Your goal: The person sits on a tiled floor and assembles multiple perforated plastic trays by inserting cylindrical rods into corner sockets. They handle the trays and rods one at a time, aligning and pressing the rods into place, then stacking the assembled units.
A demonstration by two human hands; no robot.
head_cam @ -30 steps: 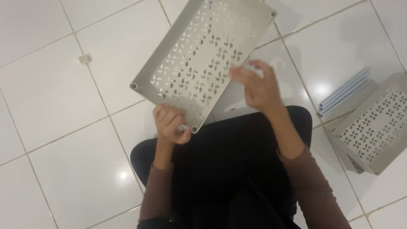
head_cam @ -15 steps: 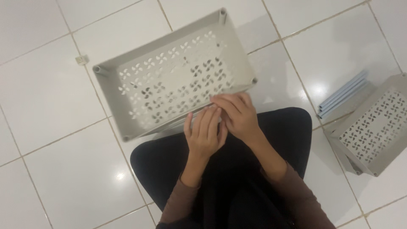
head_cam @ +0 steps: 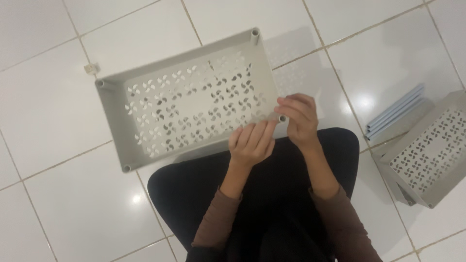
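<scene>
White glossy floor tiles (head_cam: pixel 58 111) are filling the view, and a person in dark trousers and brown sleeves is sitting over them. A grey perforated tray (head_cam: pixel 187 99) is lying open side up on the tiles just in front of the knees, tilted slightly, with a round socket at each corner. Off to the right, a second grey perforated tray (head_cam: pixel 429 150) is resting partly on a bundle of pale blue rods (head_cam: pixel 395 112). The left hand (head_cam: pixel 251 143) is lying with fingers together against the tray's near rim. The right hand (head_cam: pixel 299 119) is pinching at the near right corner socket. A small white clip (head_cam: pixel 90 69) is sitting beside the tray's far left corner.
</scene>
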